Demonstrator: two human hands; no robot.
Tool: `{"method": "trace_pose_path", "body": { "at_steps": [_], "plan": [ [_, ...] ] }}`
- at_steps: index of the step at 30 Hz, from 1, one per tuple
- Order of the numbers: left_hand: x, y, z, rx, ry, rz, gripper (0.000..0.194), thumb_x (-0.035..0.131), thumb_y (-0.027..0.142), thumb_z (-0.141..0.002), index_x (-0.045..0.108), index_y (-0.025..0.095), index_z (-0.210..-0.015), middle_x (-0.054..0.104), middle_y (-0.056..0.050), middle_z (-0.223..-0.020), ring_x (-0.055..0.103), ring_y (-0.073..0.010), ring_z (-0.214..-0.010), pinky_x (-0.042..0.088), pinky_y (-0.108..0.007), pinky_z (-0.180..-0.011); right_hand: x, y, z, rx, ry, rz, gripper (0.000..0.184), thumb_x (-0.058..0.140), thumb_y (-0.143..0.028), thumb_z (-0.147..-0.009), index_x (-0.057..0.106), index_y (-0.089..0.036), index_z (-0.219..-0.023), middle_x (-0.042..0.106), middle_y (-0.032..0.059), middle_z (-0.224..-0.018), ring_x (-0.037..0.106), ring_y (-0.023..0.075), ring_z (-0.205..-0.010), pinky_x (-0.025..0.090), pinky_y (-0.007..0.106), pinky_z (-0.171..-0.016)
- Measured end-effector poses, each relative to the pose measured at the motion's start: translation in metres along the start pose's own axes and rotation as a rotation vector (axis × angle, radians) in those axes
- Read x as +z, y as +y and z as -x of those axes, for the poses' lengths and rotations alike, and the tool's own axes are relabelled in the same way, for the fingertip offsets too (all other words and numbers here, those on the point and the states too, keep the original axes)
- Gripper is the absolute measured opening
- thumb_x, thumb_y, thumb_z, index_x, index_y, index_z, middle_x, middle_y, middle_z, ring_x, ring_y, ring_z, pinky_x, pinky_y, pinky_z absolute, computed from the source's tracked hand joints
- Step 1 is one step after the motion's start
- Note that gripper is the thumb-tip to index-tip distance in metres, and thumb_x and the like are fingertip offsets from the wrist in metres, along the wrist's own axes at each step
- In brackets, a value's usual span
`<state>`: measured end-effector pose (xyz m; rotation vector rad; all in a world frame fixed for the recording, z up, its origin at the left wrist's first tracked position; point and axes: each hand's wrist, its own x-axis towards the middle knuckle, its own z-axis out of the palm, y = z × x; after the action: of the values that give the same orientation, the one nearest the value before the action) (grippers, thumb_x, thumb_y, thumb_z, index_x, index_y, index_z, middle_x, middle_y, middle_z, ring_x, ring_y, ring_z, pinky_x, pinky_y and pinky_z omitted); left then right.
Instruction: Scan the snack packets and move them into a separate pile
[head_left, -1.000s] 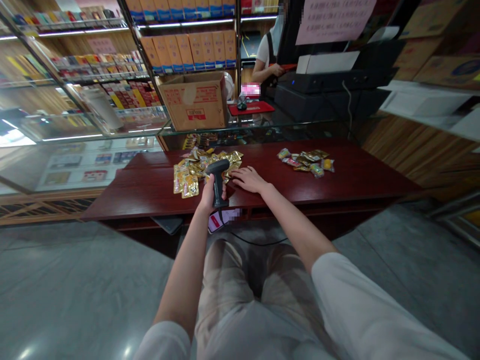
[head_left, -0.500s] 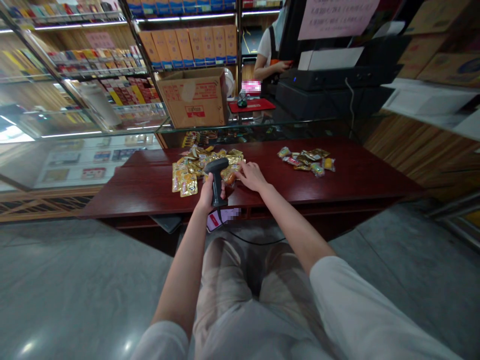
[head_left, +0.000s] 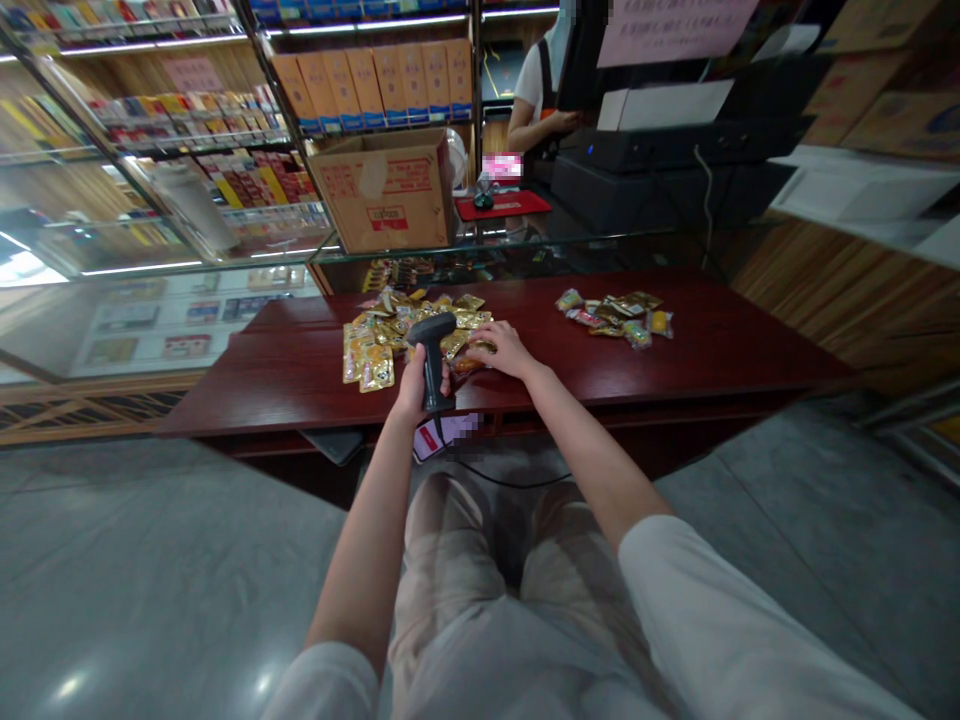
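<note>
In the head view, the dark grey plastic pistol-shaped scanner is gripped in the left hand, above the near edge of the dark red, glossy wooden table. Its long axis runs along the handle, roughly away from the person: the butt points back toward the body, while the rounded head sits at the far end, lying crosswise and slanting slightly away toward the right. A thin black cable loops below the table edge. The right hand is partly curled, fingertips on a crinkled, shiny gold foil packet; whether it is pinched cannot be told. Beside those fingers lies an orange-brown piece in clear film. Flat, squarish gold foil sachets spread beyond the scanner and to its left.
</note>
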<state>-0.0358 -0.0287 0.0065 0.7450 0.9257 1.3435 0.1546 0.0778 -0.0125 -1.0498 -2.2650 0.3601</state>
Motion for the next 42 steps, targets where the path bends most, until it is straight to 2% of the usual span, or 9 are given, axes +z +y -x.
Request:
{"method": "trace_pose_path", "body": {
  "at_steps": [4,7,10,14,19,24,32,35,42],
  "plan": [
    [0.000,-0.001,-0.001,0.055,-0.007,0.012,0.058,0.058,0.074,-0.090,0.055,0.018,-0.076,0.056,0.002,-0.056,0.044,-0.0065,-0.036,0.036,-0.022,-0.038,0.002,0.001,0.001,0.007,-0.021,-0.011,0.022,0.084,-0.041,-0.080,0.074,-0.022,-0.084,0.069,0.0090,-0.123,0.053,0.0316,-0.121,0.041,0.050,-0.108],
    [0.000,-0.001,-0.001,0.041,-0.004,0.005,0.059,0.057,0.074,-0.090,0.054,0.017,-0.076,0.057,0.002,-0.056,0.045,-0.0064,-0.036,0.037,-0.021,-0.038,0.003,0.004,0.000,0.070,0.080,-0.091,0.019,0.078,-0.035,-0.084,0.067,-0.021,-0.090,0.070,0.0090,-0.109,0.058,0.0286,-0.108,0.046,0.044,-0.098],
    [0.000,-0.001,-0.001,0.018,-0.004,-0.007,0.061,0.056,0.077,-0.089,0.054,0.017,-0.076,0.054,0.003,-0.053,0.044,-0.0064,-0.035,0.035,-0.021,-0.038,0.003,0.011,-0.002,0.122,0.193,-0.280,0.020,0.073,-0.029,-0.083,0.060,-0.022,-0.096,0.068,0.0042,-0.099,0.061,0.0232,-0.091,0.048,0.037,-0.088],
    [0.000,0.000,0.000,0.031,-0.021,-0.011,0.060,0.055,0.075,-0.091,0.053,0.017,-0.075,0.055,0.003,-0.054,0.044,-0.0063,-0.035,0.035,-0.020,-0.038,0.003,0.018,-0.006,0.091,0.266,-0.431,0.025,0.077,-0.027,-0.074,0.053,-0.023,-0.080,0.064,0.0023,-0.092,0.059,0.0216,-0.089,0.048,0.035,-0.086],
    [0.001,0.001,0.001,0.020,-0.010,-0.006,0.059,0.055,0.075,-0.092,0.053,0.017,-0.077,0.055,0.003,-0.054,0.044,-0.0065,-0.035,0.034,-0.021,-0.037,0.004,0.024,-0.007,0.036,0.256,-0.416,0.028,0.080,-0.026,-0.068,0.053,-0.023,-0.068,0.062,0.0058,-0.095,0.060,0.0248,-0.097,0.049,0.040,-0.093],
    [0.000,0.000,0.000,0.042,-0.020,-0.017,0.058,0.056,0.074,-0.092,0.054,0.017,-0.076,0.055,0.003,-0.053,0.043,-0.0068,-0.034,0.033,-0.021,-0.037,0.007,0.026,-0.005,0.120,0.246,-0.415,0.028,0.080,-0.027,-0.069,0.061,-0.022,-0.090,0.066,0.0048,-0.097,0.062,0.0230,-0.087,0.052,0.039,-0.086],
    [-0.006,0.000,-0.004,-0.005,-0.126,-0.101,0.059,0.052,0.070,-0.095,0.059,0.017,-0.070,0.055,-0.001,-0.051,0.044,-0.0093,-0.034,0.033,-0.024,-0.036,0.004,0.022,-0.005,0.063,0.343,-0.360,0.032,0.077,-0.018,-0.073,0.066,-0.020,-0.103,0.067,0.0071,-0.105,0.064,0.0251,-0.100,0.050,0.041,-0.094],
    [-0.006,0.000,-0.003,-0.007,-0.131,-0.111,0.061,0.051,0.071,-0.094,0.059,0.017,-0.069,0.054,-0.001,-0.050,0.044,-0.0093,-0.034,0.033,-0.023,-0.036,0.004,0.020,-0.006,0.053,0.338,-0.338,0.031,0.076,-0.016,-0.072,0.066,-0.020,-0.100,0.065,0.0073,-0.107,0.062,0.0255,-0.103,0.049,0.041,-0.096],
    [-0.001,0.002,-0.001,0.013,-0.115,-0.108,0.060,0.051,0.071,-0.095,0.055,0.017,-0.069,0.054,0.000,-0.050,0.044,-0.0081,-0.033,0.033,-0.021,-0.035,0.005,0.023,-0.006,0.106,0.356,-0.320,0.028,0.073,-0.011,-0.065,0.060,-0.021,-0.088,0.062,0.0058,-0.098,0.058,0.0239,-0.093,0.049,0.039,-0.088]
  ]
}}
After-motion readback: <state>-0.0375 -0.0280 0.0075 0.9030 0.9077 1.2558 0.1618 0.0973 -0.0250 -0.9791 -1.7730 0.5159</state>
